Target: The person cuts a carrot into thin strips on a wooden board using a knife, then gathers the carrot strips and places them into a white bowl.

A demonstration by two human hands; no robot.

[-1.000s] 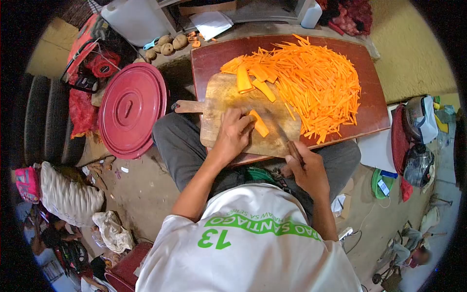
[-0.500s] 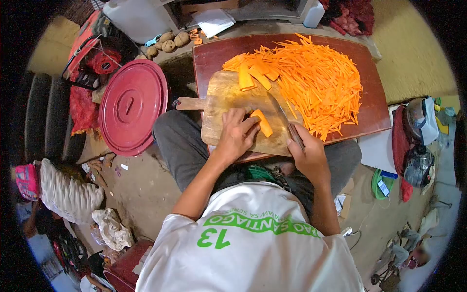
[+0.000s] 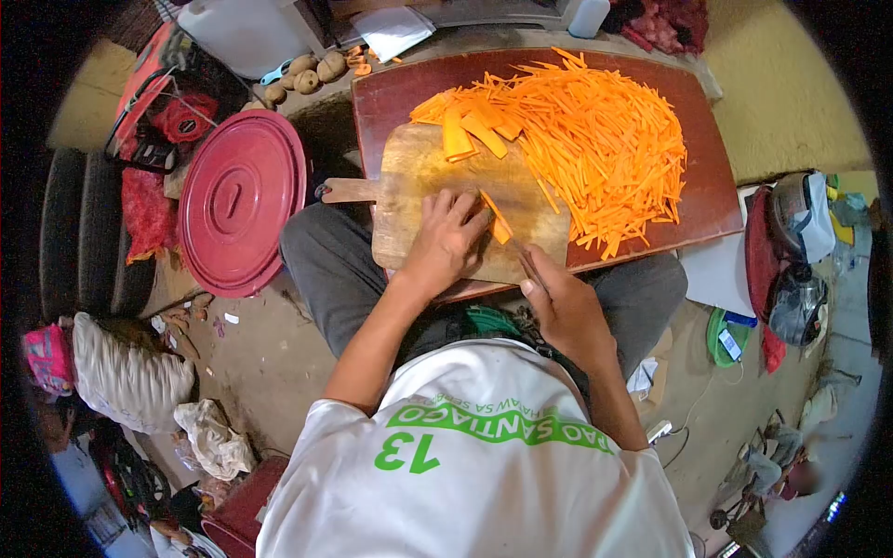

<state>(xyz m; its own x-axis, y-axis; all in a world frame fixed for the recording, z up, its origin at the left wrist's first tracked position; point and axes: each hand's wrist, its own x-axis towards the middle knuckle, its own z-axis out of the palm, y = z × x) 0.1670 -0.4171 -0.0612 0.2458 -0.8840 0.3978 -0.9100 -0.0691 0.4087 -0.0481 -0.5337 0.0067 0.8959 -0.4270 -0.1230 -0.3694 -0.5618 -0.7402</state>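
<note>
My left hand (image 3: 449,240) lies on the wooden cutting board (image 3: 409,167), fingers bent and pressed onto a carrot piece (image 3: 502,230), most of which they cover. My right hand (image 3: 567,312) is closed around a knife (image 3: 525,256). Its blade is seen nearly edge-on at the carrot, close to my left fingertips. Flat carrot slabs (image 3: 456,138) lie at the board's far edge. Beside them, a large heap of carrot sticks (image 3: 605,139) spreads over the dark red tabletop (image 3: 712,186) and onto the board's right edge.
Left of the table is a round red lid (image 3: 237,200). Several brown potatoes (image 3: 305,79) sit beyond it, near a blue-handled peeler (image 3: 276,73). A white jug (image 3: 242,37) stands at the back. On the right, a green basket (image 3: 724,337) holds a phone.
The knife has moved left from the board's right side to the carrot piece beside my left fingers. My view has shifted slightly, so the scene sits a little further left and higher.
</note>
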